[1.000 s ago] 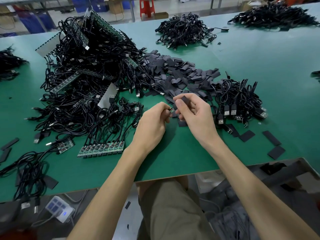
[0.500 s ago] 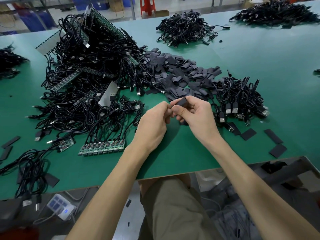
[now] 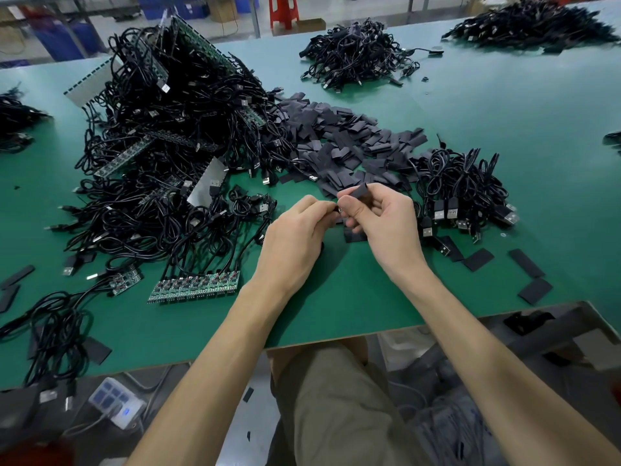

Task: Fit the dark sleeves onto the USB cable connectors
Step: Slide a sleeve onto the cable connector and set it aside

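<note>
Hardly anything has moved since half a second ago: the hands still meet over the table [image 3: 336,297], and the sleeve [image 3: 359,191] is only tipped a little higher. My right hand [image 3: 383,223] has its fingers [image 3: 347,200] clamped on that sleeve, which points toward 1 o'clock. My left hand [image 3: 295,237] is curled tight on the connector [image 3: 339,209], just a metal glint between the hands.

I judge the flat, limp sleeve may keep its mouth closed, catch the connector's edge and buckle. The cable is hidden, and it may drag on the cable heap [image 3: 161,156] at 10 o'clock.

My own fingers hide the joint. A spare sleeve [image 3: 354,236] lies just under the right hand. The sleeve pile [image 3: 353,146] is at 12, the cable bundle [image 3: 463,186] at 3 and the circuit boards [image 3: 198,285] at 8.
</note>
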